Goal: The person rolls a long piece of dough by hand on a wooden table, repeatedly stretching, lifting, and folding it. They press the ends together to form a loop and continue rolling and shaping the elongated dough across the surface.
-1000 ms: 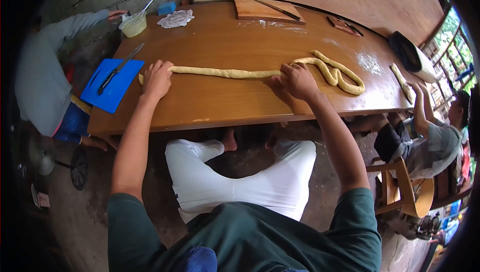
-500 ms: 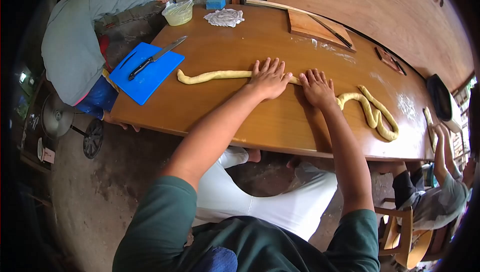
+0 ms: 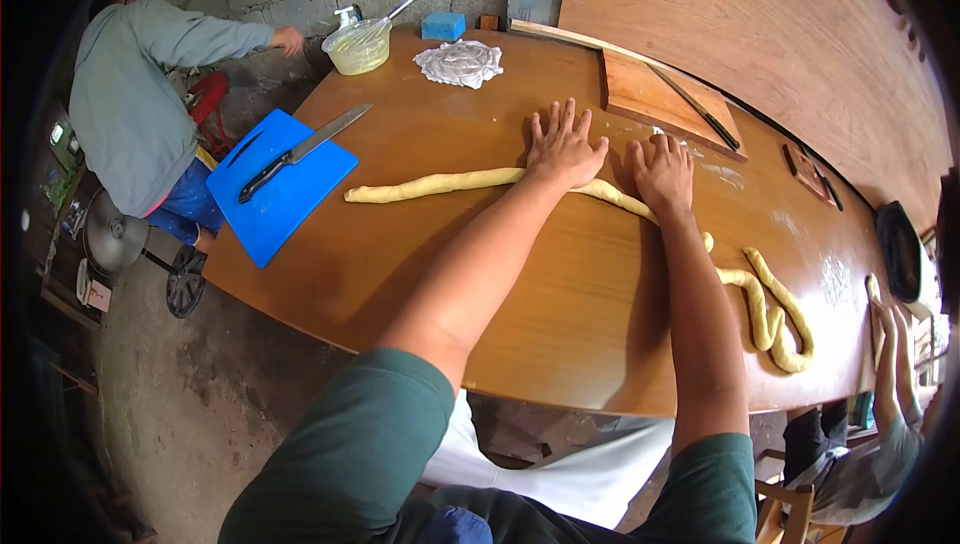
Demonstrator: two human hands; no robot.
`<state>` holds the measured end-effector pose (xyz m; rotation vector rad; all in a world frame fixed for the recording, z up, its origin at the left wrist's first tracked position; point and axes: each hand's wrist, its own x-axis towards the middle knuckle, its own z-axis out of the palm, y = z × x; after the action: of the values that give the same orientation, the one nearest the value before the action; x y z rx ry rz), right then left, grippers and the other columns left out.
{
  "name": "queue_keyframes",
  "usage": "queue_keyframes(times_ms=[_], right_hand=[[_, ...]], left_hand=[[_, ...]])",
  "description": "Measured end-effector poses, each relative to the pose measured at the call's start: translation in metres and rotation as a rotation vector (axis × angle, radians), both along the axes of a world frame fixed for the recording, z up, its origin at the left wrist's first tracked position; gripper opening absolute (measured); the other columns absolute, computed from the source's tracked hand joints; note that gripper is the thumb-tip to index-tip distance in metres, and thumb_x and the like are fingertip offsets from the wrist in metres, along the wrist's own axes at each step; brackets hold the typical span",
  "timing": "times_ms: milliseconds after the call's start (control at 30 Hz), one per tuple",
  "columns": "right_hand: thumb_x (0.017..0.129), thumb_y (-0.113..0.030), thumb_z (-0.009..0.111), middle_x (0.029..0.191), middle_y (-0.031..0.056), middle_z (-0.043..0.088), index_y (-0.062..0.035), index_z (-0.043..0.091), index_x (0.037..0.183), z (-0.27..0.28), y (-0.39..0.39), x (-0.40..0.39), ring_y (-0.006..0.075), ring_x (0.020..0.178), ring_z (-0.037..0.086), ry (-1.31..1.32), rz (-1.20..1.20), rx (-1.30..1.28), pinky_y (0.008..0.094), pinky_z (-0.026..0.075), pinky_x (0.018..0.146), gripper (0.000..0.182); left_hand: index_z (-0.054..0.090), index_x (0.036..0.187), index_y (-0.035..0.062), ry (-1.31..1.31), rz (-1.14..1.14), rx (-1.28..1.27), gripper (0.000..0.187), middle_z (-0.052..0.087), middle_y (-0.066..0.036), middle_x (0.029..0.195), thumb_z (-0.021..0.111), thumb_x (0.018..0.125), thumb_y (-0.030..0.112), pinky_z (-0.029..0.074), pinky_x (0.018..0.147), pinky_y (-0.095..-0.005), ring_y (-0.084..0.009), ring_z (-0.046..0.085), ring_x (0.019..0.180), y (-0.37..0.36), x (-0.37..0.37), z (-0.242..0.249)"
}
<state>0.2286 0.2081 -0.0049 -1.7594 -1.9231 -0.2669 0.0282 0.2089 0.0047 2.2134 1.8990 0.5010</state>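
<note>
A long rope of pale yellow dough (image 3: pixel 440 184) runs across the brown wooden table (image 3: pixel 540 314). My left hand (image 3: pixel 565 151) lies over its middle with fingers spread, the palm on the dough. To the right of it my right hand (image 3: pixel 664 174) rests flat, fingers apart, on or just beyond the same rope; the contact is hidden under the hand. Past my right forearm the dough curls into loops (image 3: pixel 770 319) near the table's right part. Neither hand grasps anything.
A knife (image 3: pixel 305 152) lies on a blue cutting board (image 3: pixel 265 214) at left. Behind are a bowl with a whisk (image 3: pixel 358 48), a crumpled cloth (image 3: pixel 459 63), a blue sponge (image 3: pixel 443 26) and a wooden board (image 3: pixel 650 94). People stand at left (image 3: pixel 135 104) and sit at right (image 3: pixel 850 474).
Both hands have moved forward over the dough, away from my body. The view has shifted. The person at left has drawn a hand back from the bowl.
</note>
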Motion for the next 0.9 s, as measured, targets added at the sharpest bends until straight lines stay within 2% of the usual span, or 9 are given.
queue_keyframes(times_ms=[233,333,433,667,700,733,800,833,900], right_hand=[[0.106,-0.049,0.056,0.121,0.0157,0.071,-0.0038,0.070,0.115,0.006,-0.001,-0.005,0.0337,0.122,0.063,-0.043,0.119,0.034,0.0501,0.042,0.110,0.048],[0.107,-0.053,0.050,0.138,0.0152,0.067,-0.0048,0.067,0.129,0.004,-0.029,-0.014,0.0321,0.136,0.058,-0.065,0.057,-0.062,0.0524,0.037,0.119,0.056],[0.109,-0.066,0.032,0.173,0.0102,0.037,-0.0105,0.041,0.164,0.009,-0.064,-0.023,0.0276,0.162,0.029,-0.052,-0.072,-0.374,0.0570,0.013,0.133,0.079],[0.110,-0.066,0.029,0.174,0.0134,0.035,-0.0118,0.041,0.164,0.003,-0.158,-0.036,0.0343,0.161,0.031,-0.090,0.056,-0.402,0.0530,0.024,0.131,0.078],[0.110,-0.059,0.041,0.167,0.0161,0.045,-0.0097,0.049,0.158,-0.005,-0.176,-0.034,0.0359,0.156,0.041,-0.108,0.126,-0.290,0.0507,0.034,0.127,0.070],[0.110,-0.059,0.041,0.167,0.0161,0.045,-0.0097,0.049,0.158,-0.009,-0.198,-0.031,0.0359,0.156,0.041,-0.109,0.125,-0.298,0.0507,0.034,0.127,0.070],[0.106,-0.048,0.057,0.150,0.0173,0.064,-0.0078,0.060,0.146,0.005,-0.236,-0.025,0.0380,0.142,0.057,-0.088,0.309,-0.187,0.0497,0.044,0.119,0.057],[0.100,-0.036,0.068,0.131,0.0172,0.074,-0.0066,0.068,0.133,0.038,-0.264,-0.032,0.0402,0.125,0.068,-0.031,0.230,-0.344,0.0497,0.051,0.109,0.044],[0.099,-0.033,0.070,0.126,0.0180,0.075,-0.0066,0.069,0.131,0.042,-0.274,-0.017,0.0412,0.120,0.069,-0.027,0.303,-0.327,0.0497,0.053,0.107,0.041]], left_hand=[[0.023,0.172,0.0134,0.043,-0.073,0.044,0.076,0.008,-0.009,0.182,0.038,0.108,0.052,0.003,0.135,-0.0559,-0.0314,0.006,0.168,0.015,0.000,-0.010],[0.023,0.173,0.0190,0.107,-0.062,-0.010,0.078,0.008,-0.006,0.182,0.041,0.107,0.056,0.005,0.135,-0.0549,-0.0307,0.008,0.167,-0.007,-0.002,-0.008],[0.023,0.173,0.0221,0.179,-0.105,0.015,0.077,0.009,-0.005,0.182,0.038,0.107,0.059,0.006,0.135,-0.0563,-0.0316,0.009,0.167,-0.041,-0.008,-0.005],[0.022,0.173,0.0210,0.096,-0.298,-0.033,0.077,0.013,-0.006,0.182,0.029,0.110,0.064,0.011,0.135,-0.0550,-0.0311,0.015,0.166,-0.127,-0.037,-0.007],[0.039,0.166,0.0162,0.063,-0.349,0.115,0.068,0.036,-0.010,0.174,0.040,0.111,0.056,0.024,0.130,-0.0539,-0.0321,0.035,0.159,-0.141,-0.044,-0.018],[0.039,0.166,0.0162,0.060,-0.350,0.108,0.068,0.036,-0.010,0.174,0.040,0.111,0.056,0.024,0.130,-0.0539,-0.0321,0.035,0.159,-0.163,-0.054,-0.015],[0.066,0.136,0.0109,0.001,-0.511,0.133,0.042,0.067,-0.012,0.142,0.058,0.106,0.039,0.041,0.117,-0.0529,-0.0339,0.056,0.139,-0.204,-0.082,0.008],[0.070,0.115,0.0086,-0.065,-0.519,0.298,0.022,0.073,-0.011,0.116,0.068,0.101,0.025,0.047,0.105,-0.0508,-0.0324,0.064,0.121,-0.218,-0.093,0.008],[0.070,0.116,0.0082,-0.047,-0.526,0.271,0.022,0.073,-0.012,0.117,0.067,0.102,0.024,0.048,0.105,-0.0500,-0.0323,0.064,0.120,-0.238,-0.115,0.013]])
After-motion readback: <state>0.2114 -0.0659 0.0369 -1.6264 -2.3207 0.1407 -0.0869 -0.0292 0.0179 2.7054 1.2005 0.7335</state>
